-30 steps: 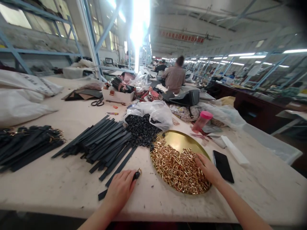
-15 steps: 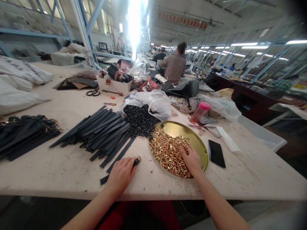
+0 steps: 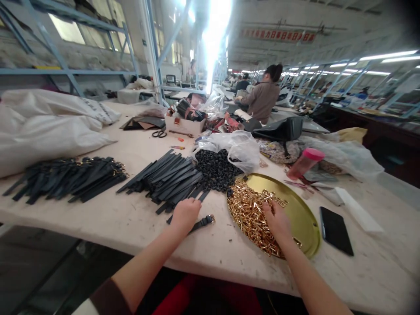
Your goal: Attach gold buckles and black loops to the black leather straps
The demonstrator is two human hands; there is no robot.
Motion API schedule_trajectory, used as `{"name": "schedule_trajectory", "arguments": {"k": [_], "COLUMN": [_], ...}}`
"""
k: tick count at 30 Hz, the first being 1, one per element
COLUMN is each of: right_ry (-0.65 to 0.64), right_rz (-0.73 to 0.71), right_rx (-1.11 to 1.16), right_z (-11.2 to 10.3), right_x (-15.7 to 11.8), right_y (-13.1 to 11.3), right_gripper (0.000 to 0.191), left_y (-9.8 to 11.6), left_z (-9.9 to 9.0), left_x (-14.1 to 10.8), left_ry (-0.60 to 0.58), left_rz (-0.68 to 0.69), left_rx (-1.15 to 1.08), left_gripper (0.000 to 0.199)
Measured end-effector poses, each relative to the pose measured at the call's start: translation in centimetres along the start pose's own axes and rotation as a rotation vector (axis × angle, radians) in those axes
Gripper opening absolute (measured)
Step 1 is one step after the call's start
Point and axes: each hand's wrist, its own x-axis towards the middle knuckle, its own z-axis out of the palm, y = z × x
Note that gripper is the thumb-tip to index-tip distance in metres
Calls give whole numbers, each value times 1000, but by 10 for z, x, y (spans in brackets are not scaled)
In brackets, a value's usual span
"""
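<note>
My left hand (image 3: 185,213) presses down on a black strap (image 3: 199,224) that lies on the table. The strap's gold buckle end (image 3: 211,218) sticks out to the right of my fingers. Just beyond that hand is a pile of loose black straps (image 3: 170,177). My right hand (image 3: 277,220) rests on a heap of small gold buckles (image 3: 248,209) in a round gold tray (image 3: 300,209). Its fingertips are sunk into the heap, so whether they grip a buckle is hidden.
Black loops (image 3: 215,168) spill from a plastic bag (image 3: 241,146) behind the tray. Buckled straps (image 3: 72,177) and white sacks (image 3: 49,127) lie at the left. A phone (image 3: 335,229), a pink-capped bottle (image 3: 305,162), scissors (image 3: 159,133) and a white box (image 3: 183,124) are on the table. A person (image 3: 262,98) sits farther back.
My right hand slid from the right side of the buckle heap toward its middle. My left hand stayed on the strap, whose buckle end now shows more. My head turned left.
</note>
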Motion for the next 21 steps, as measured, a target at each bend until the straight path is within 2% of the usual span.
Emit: {"name": "schedule_trajectory", "arguments": {"k": [5, 8, 11, 13, 17, 19, 21], "right_ry": [19, 71, 41, -97, -569, -692, -761], "right_rz": [-92, -250, -338, -310, -122, -92, -151], "right_rx": [6, 55, 184, 352, 868, 990, 971], "right_z": [-13, -25, -33, -33, -21, -13, -6], "right_x": [-3, -11, -25, -35, -51, -54, -51], "right_y": [-1, -13, -42, -68, -120, -137, -145], "right_gripper": [58, 51, 40, 36, 37, 29, 22], "left_y": [0, -3, -5, -1, 14, 18, 18], "left_z": [-2, -5, -16, -25, -34, -33, -30], "left_x": [33, 33, 20, 7, -24, -34, -38], "left_ry": [-70, -98, -93, -83, -77, -56, -105], "left_rz": [-135, -135, -82, -45, 34, 13, -63], "left_rx": [21, 14, 4, 1, -104, -314, -631], "left_gripper": [20, 16, 13, 14, 14, 14, 22]}}
